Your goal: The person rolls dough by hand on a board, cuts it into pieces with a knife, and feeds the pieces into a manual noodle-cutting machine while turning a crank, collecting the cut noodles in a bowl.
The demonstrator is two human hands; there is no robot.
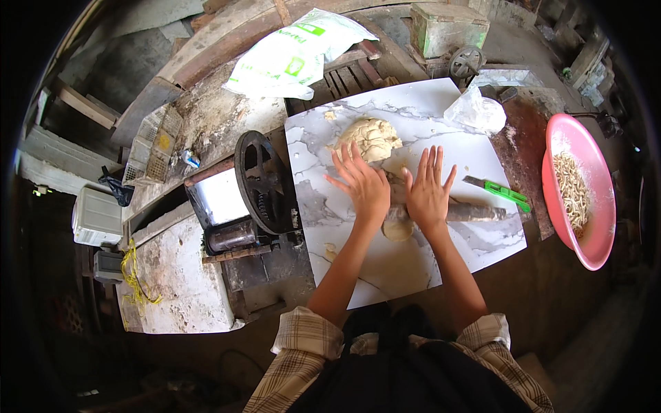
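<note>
Both hands are over a white marble-patterned board (pixel 475 148). My left hand (pixel 363 184) has its fingers spread just below a large lump of pale dough (pixel 375 136). Beside it, my right hand (pixel 428 191) is stretched out flat, fingers apart. A dark rolling pin (pixel 475 213) lies crosswise under the right hand's heel; its left part is mostly hidden by my hands. A small flattened piece of dough (pixel 397 231) shows between my wrists, just below the pin. Whether my palms press on the pin cannot be told.
A green box cutter (pixel 506 193) lies at the board's right edge. Farther right stands a pink basin (pixel 604 199) with pale strips inside. A crumpled plastic bag (pixel 475 110) sits at the upper right corner. Left of the board is a roller machine with a wheel (pixel 241 182); a white sack (pixel 296 55) lies behind.
</note>
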